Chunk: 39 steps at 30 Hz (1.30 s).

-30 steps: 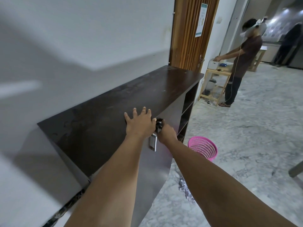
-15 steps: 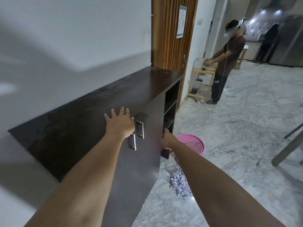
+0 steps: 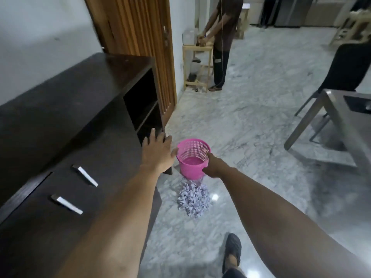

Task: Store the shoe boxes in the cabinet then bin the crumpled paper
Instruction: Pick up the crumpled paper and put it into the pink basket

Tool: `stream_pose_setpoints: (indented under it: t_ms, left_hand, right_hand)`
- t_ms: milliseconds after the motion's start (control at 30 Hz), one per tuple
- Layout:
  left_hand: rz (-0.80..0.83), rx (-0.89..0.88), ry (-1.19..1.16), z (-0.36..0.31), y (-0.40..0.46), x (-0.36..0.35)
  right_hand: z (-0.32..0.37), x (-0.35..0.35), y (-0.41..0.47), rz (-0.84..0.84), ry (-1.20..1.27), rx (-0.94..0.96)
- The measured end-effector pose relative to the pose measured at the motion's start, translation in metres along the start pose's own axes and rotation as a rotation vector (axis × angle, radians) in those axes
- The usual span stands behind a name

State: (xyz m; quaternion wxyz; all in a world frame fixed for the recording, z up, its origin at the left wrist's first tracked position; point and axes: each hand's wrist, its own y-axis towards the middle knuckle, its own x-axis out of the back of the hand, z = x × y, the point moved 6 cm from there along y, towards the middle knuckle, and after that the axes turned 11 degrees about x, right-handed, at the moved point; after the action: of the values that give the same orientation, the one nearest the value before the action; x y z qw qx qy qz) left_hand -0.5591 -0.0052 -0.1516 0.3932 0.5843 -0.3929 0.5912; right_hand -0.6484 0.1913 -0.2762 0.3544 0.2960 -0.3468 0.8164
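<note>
The dark wooden cabinet stands along the white wall, both doors closed, two metal handles side by side on their fronts and open shelves at its far end. No shoe box shows anywhere. The left hand is stretched out in front of the cabinet's lower far corner, fingers spread wide and flat, holding nothing. The right hand reaches to the near rim of the pink basket, which stands upright on the marble floor just past the cabinet; its fingers curl at the rim, but whether they actually grip it I cannot tell. The crumpled paper lies in a pale heap on the floor just in front of the basket, untouched. A dark shoe shows at the bottom. Farther off, another person stands at a small wooden rack.
</note>
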Motion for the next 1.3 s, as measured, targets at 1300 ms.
stream_pose_setpoints:
  t_ms: [1300]
  left_hand:
    - [0.295,-0.431,-0.124,-0.083,0.26,-0.984]
  right_hand:
    - [-0.517,-0.515,0.506,-0.117,-0.441,0.103]
